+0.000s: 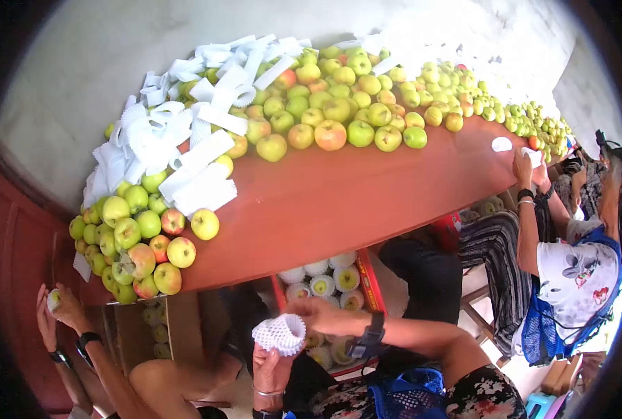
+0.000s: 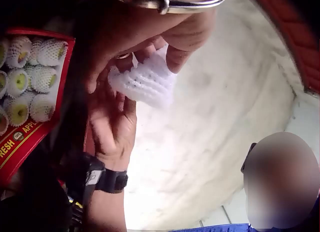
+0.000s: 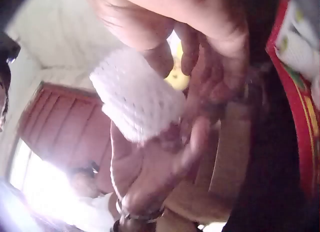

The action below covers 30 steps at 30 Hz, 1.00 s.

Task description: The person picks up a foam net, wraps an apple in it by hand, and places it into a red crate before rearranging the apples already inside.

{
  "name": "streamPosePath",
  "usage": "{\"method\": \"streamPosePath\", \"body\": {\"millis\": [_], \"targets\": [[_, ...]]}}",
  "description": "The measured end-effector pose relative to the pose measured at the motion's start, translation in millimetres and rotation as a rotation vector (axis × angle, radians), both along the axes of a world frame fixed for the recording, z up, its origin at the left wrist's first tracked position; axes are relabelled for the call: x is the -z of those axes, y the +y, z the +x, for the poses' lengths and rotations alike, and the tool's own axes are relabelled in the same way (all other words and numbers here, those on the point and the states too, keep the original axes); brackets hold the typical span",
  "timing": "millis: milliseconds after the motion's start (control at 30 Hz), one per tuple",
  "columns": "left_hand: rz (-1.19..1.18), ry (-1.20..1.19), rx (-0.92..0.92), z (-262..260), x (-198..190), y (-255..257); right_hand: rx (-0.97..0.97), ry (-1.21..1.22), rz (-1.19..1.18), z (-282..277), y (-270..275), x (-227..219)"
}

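Observation:
At the bottom centre of the head view, my left hand (image 1: 272, 370) holds a white foam net sleeve (image 1: 280, 334) upright, its rim fanned out. Thumb and fingers grip it low down; a metal bangle circles that wrist. Close behind the sleeve is my right hand (image 1: 323, 315), a camera strapped to its wrist. In the left wrist view, the right hand (image 2: 112, 127) has its fingertips at the sleeve's edge (image 2: 142, 84). Through a gap between the right hand's fingers a yellow-green patch (image 3: 177, 76) shows in the right wrist view. I cannot tell whether those fingers pinch the sleeve.
Heaped apples (image 1: 311, 115) and loose foam nets (image 1: 157, 133) lie along the back of the brown table (image 1: 304, 195). Below its edge sits a red carton (image 1: 372, 283) of netted apples. One person's hands (image 1: 63, 307) work at left, another person (image 1: 576, 269) sits at right.

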<state>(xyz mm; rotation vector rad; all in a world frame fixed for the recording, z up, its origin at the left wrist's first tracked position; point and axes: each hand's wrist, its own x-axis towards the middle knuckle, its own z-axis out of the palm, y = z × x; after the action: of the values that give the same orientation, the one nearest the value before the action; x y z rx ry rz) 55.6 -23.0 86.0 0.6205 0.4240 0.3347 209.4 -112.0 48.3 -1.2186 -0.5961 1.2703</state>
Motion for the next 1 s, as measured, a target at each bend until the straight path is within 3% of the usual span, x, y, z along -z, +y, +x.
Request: {"method": "streamPosePath", "body": {"millis": [33, 67, 100, 167, 200, 233, 300, 333, 467, 567, 700, 767, 833, 900, 967, 1000], "targets": [[-0.015, -0.026, -0.006, 0.0, -2.2, 2.6, 0.08, -0.315, 0.067, 18.6, 1.7, -17.0], [-0.037, -0.055, -0.009, -0.1, -2.6, 5.4, 0.097, -0.424, 0.016, 42.5, 0.3, -32.3], [-0.056, -0.086, -0.014, 0.1, -1.6, 9.7, 0.195, -0.178, 0.07, 68.4, -0.6, -51.7], [-0.076, -0.09, -0.028, -2.6, 13.1, 25.4, 0.359, -0.483, 0.053, 134.5, -1.5, -85.3], [-0.081, -0.064, -0.032, -3.7, 20.1, 31.6, 0.462, -0.879, 0.099, 171.8, 0.9, -93.7], [-0.091, -0.036, -0.035, -2.1, 22.4, 35.3, 0.517, -0.918, 0.008, 205.1, 1.3, -109.6], [-0.094, -0.005, 0.002, 1.3, 23.5, 39.2, 0.683, -1.315, -0.057, 278.5, 10.2, -112.4], [-0.092, 0.017, 0.003, 2.4, 25.5, 39.6, 0.624, -1.538, -0.118, 308.8, 11.6, -110.8], [-0.161, 0.075, 0.034, 4.0, 39.0, 41.5, 0.277, -1.647, -0.444, 368.3, 32.1, -97.6], [-0.13, 0.182, 0.064, 10.0, 39.0, 36.5, 0.076, -1.724, -0.547, 401.6, 43.2, -77.0], [-0.142, 0.219, 0.12, 13.1, 44.1, 35.3, 0.106, -1.627, -0.346, 436.1, 43.7, -58.6], [-0.146, 0.176, 0.121, 14.9, 44.0, 32.6, 0.233, -1.669, -0.295, 429.7, 39.6, -60.0], [-0.189, 0.118, 0.138, 18.8, 38.0, 34.4, 0.492, -1.634, -0.321, 353.3, 39.3, -112.9], [-0.188, 0.001, 0.122, 25.8, 30.6, 33.6, 0.759, -1.582, -0.151, 309.3, 16.4, -131.4], [-0.358, -0.127, 0.149, 33.3, 18.0, 33.8, 0.712, -1.283, 0.097, 258.2, -17.3, -142.2], [-0.364, -0.128, 0.15, 35.4, 11.1, 29.9, 0.696, -0.941, 0.05, 216.2, -36.6, -149.3]]}}
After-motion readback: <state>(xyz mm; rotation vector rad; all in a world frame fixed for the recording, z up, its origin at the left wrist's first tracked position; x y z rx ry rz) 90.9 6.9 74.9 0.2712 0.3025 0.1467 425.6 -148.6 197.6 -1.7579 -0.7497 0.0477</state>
